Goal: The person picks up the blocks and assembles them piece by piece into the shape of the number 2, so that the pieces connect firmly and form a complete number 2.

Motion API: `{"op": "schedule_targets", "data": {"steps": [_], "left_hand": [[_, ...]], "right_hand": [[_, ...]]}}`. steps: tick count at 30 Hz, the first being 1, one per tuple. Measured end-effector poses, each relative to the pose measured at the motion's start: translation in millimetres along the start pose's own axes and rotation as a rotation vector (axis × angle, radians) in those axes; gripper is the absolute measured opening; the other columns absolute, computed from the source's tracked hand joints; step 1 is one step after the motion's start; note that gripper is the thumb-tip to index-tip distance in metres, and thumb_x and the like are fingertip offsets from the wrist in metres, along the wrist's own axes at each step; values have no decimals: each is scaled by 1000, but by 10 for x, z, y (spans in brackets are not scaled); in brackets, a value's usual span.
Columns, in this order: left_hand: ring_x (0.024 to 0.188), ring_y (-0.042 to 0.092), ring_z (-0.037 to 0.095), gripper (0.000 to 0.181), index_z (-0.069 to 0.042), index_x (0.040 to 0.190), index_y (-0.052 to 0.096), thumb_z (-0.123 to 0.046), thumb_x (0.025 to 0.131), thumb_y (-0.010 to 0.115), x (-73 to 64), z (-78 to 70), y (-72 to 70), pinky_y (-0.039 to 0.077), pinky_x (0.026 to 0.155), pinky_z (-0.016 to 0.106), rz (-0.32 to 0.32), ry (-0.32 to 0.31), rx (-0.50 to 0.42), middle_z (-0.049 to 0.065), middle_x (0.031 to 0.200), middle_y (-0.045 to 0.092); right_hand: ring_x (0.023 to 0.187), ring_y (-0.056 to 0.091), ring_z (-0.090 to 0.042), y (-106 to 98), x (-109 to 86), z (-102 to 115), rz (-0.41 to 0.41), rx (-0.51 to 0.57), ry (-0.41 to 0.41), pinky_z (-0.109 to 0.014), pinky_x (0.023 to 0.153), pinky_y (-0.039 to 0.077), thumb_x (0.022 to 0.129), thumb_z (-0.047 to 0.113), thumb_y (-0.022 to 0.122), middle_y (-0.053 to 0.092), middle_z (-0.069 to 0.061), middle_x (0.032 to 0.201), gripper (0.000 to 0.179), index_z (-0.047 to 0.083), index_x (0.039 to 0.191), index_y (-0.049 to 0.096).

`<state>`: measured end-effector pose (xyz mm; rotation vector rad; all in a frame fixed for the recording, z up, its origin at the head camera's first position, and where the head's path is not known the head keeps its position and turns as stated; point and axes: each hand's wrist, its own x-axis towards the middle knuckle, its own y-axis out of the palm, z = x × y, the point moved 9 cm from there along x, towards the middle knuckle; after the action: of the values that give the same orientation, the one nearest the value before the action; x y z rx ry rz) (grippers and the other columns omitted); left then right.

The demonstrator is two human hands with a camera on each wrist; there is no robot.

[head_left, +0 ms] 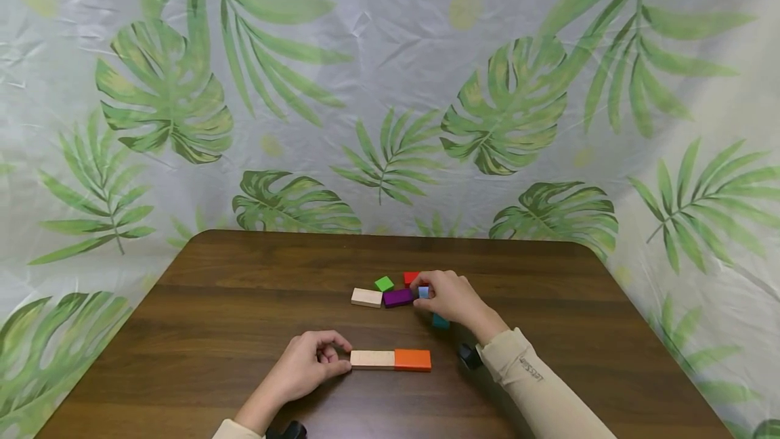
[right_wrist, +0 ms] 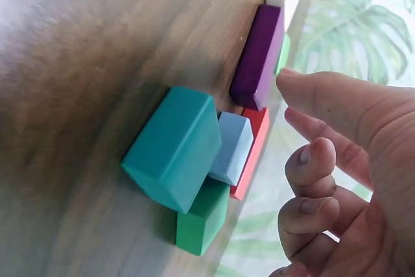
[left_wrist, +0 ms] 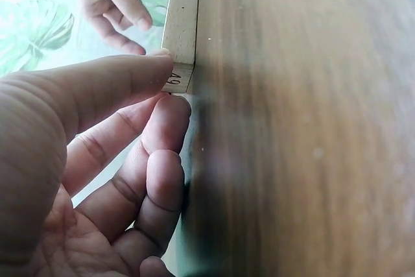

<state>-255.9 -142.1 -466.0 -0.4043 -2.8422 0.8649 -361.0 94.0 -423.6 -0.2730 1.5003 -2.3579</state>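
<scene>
My left hand [head_left: 307,364] pinches the left end of a plain wooden block [head_left: 373,359] between thumb and forefinger; printed characters show on that end in the left wrist view. An orange block [head_left: 413,360] lies end to end with it on the right. My right hand [head_left: 452,297] hovers over the group of loose blocks farther back, thumb and forefinger apart with nothing between them. Around its fingers lie a purple block [right_wrist: 257,56], a light blue block [right_wrist: 231,147], a red block [right_wrist: 251,154] and a teal block [right_wrist: 175,147]. The right hand partly hides this group in the head view.
A second plain wooden block [head_left: 366,297] and a small light green block [head_left: 384,283] lie left of the right hand. Beside the teal block sits a green block [right_wrist: 202,218]. The brown wooden table [head_left: 244,276] ends at a leaf-patterned curtain [head_left: 390,87].
</scene>
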Motion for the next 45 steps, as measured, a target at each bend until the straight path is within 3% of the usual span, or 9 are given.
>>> {"op": "schedule_targets", "data": {"steps": [10,19,45], "left_hand": [[59,50,1,17,-15,100,78,-19,88,89,-1,2,-7,41,55,20,-7,-3,1,-6,72,64],[60,50,2,16,-15,100,79,-18,89,88,4,19,8,40,55,20,4,-8,-8,-6,73,64],[60,50,1,15,-15,100,78,-19,89,88,-1,10,11,40,55,20,4,0,-2,-6,73,63]], "right_hand": [[69,52,-14,73,146,33,13,-11,-5,-35,74,34,94,24,85,60,3,74,27,20,120,79],[72,53,-15,109,158,40,20,-43,-1,-42,82,35,93,23,86,61,4,76,29,21,121,79],[73,53,-14,191,175,-9,42,-54,17,-42,83,35,94,21,85,59,4,75,24,19,117,78]]}}
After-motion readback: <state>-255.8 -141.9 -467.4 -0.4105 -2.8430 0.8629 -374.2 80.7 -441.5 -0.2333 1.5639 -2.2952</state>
